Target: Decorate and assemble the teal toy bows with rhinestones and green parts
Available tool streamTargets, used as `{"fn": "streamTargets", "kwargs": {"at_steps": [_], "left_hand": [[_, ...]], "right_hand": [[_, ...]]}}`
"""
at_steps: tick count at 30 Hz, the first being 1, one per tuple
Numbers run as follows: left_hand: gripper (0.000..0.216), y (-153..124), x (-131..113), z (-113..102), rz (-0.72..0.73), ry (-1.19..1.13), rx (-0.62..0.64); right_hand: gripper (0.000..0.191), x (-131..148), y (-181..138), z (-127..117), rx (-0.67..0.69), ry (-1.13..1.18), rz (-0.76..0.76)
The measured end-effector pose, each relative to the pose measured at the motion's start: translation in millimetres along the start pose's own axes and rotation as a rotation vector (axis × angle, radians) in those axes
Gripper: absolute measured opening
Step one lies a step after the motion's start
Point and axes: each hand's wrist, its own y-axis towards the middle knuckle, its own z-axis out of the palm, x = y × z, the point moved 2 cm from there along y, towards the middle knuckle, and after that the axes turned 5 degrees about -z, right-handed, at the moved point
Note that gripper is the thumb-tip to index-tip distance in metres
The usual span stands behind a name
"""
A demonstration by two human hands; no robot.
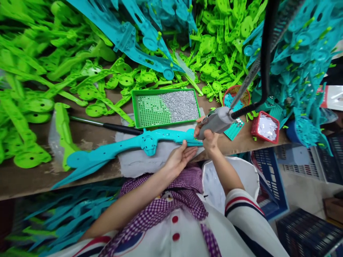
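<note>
A long turquoise plastic part (128, 146) lies across the bench front, its middle over a grey cloth (134, 166). My left hand (180, 157) is closed on the part near its right end, thumb on top and fingers beneath. In my right hand (210, 139) is a grey electric screwdriver (217, 121), its back end tilted up to the right with a black cord. The tool's tip is hidden by the hand, over the part's right end. Behind the part sits a green tray (147, 124) partly filled with small silvery screws (183, 105).
Lime-green plastic parts (91, 89) and turquoise parts (150, 43) are heaped at the back and sides. Right of the tool stand a round red basket (248, 94) and a red box of white pieces (267, 128). A black-handled rod (120, 127) lies by the tray. Blue crates stand on the floor at right.
</note>
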Motion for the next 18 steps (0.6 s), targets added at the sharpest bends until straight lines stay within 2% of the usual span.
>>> {"fn": "streamTargets", "kwargs": {"at_steps": [6, 10, 18], "left_hand": [[0.028, -0.9, -1.6, -0.1, -0.030, 0.002, 0.003], [0.027, -2.5, -2.7, -0.6, -0.038, -0.008, -0.002], [0.027, -2.2, -3.4, -1.5, -0.045, -0.037, 0.013]], "right_hand": [[0.080, 5.8, 9.2, 3.6, 0.044, 0.071, -0.042], [0.082, 5.2, 22.1, 10.6, 0.021, 0.075, -0.030], [0.078, 7.9, 27.4, 20.4, 0.006, 0.019, -0.040]]}}
